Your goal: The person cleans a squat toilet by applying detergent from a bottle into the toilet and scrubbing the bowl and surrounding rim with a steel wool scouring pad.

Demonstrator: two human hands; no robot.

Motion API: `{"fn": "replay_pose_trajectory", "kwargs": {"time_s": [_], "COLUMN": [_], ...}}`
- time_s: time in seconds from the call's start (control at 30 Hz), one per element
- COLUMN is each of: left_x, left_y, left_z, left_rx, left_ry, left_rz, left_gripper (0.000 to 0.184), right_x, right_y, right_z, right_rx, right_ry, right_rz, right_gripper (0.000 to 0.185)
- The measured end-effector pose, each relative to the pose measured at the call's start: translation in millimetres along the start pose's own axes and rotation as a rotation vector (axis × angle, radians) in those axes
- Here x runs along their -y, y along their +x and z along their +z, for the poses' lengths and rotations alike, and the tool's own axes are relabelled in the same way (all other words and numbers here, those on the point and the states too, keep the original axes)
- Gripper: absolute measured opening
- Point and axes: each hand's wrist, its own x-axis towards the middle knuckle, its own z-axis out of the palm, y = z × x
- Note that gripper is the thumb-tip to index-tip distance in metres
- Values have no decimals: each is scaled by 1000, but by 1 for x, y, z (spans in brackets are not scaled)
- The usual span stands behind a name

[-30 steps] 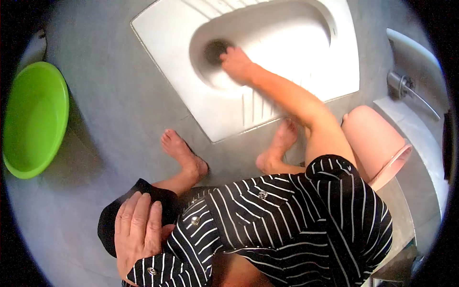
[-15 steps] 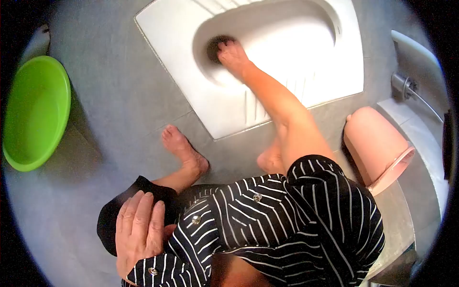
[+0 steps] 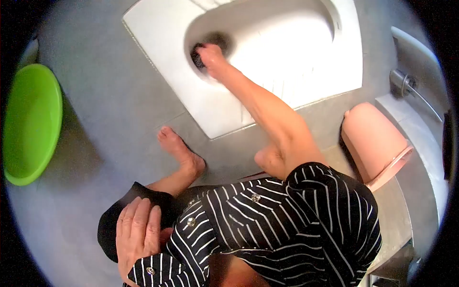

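Observation:
My right hand [image 3: 211, 58] reaches into the bowl of the white squat toilet [image 3: 172, 67], its fingers closed on a dark scrubber [image 3: 197, 56] pressed to the bowl's left wall. The dark drain opening lies just beside and behind the hand. Part of the scrubber is hidden by the fingers, and its exact shape is unclear. My left hand [image 3: 137, 229] rests on my knee over black cloth, fingers stretched out side by side, holding nothing.
A green basin [image 3: 33, 124] is on the floor at the far left. At the right a pink bucket [image 3: 375, 141] lies on its side near a metal fitting [image 3: 401, 82] and a pale ledge. My bare feet stand on the grey tiles before the toilet.
My right hand has moved left from the drain to the bowl's left wall, and the dark scrubber now shows clearly in it. My left hand has stayed on the knee.

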Motion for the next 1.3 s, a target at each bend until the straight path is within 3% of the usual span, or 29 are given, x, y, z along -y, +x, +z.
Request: {"fn": "replay_pose_trajectory", "kwargs": {"time_s": [0.03,0.13,0.23,0.27,0.33,0.37,0.4,0.47,0.5,0.57,0.6,0.67,0.7,0.73,0.8,0.9,1.0,1.1,1.17,1.23,1.27,1.3], "left_x": [1,1,-7,-6,-5,-5,-8,-9,-9,-1,-3,-6,-5,-3,-2,2,8,5,1,0,0,0], "left_y": [0,3,4,4,5,5,7,8,9,5,6,6,6,5,4,4,1,1,2,4,5,6], "left_z": [0,-4,-10,-7,-5,-5,-2,0,1,-5,-7,-4,-3,-3,-3,1,4,6,2,1,1,0], "left_rx": [-12,-10,-5,-19,-1,21,38,5,-10,-15,3,-9,-15,-18,-16,-73,-77,-79,-66,-49,-41,-37], "left_ry": [-6,24,31,27,25,22,13,13,13,26,28,19,23,28,44,44,38,49,43,38,39,44], "left_rz": [-5,36,5,0,-5,-7,-7,-5,9,11,7,-3,-1,-2,-1,20,37,51,44,48,54,58], "left_gripper": [48,48,48,48,47,47,47,47,47,48,48,50,50,51,52,51,50,50,50,50,50,50], "right_x": [1,28,36,40,33,28,34,52,13,36,36,6,-4,-15,-6,18,53,80,66,43,44,47], "right_y": [-3,32,25,30,24,22,5,-6,42,42,40,41,39,21,16,3,-20,-40,-36,-13,-16,-7], "right_z": [3,-15,-46,-41,-22,-1,11,6,-12,-30,-25,-10,-15,-8,-22,-44,-76,-89,-68,-36,-20,-13], "right_rx": [-36,47,-19,-104,-187,-220,-265,-110,-78,-99,-153,-305,-18,36,286,702,913,961,958,697,456,378], "right_ry": [165,1067,656,1123,1053,836,340,3,394,970,978,-67,-764,-871,-1030,-1356,-1515,-1186,-909,-642,-266,-242], "right_rz": [154,308,44,159,172,168,189,274,262,302,263,142,-78,-199,-135,-246,-162,20,-68,-131,-97,-159], "right_gripper": [25,28,25,25,22,26,22,18,18,23,23,26,35,34,36,35,35,35,41,40,39,38]}}
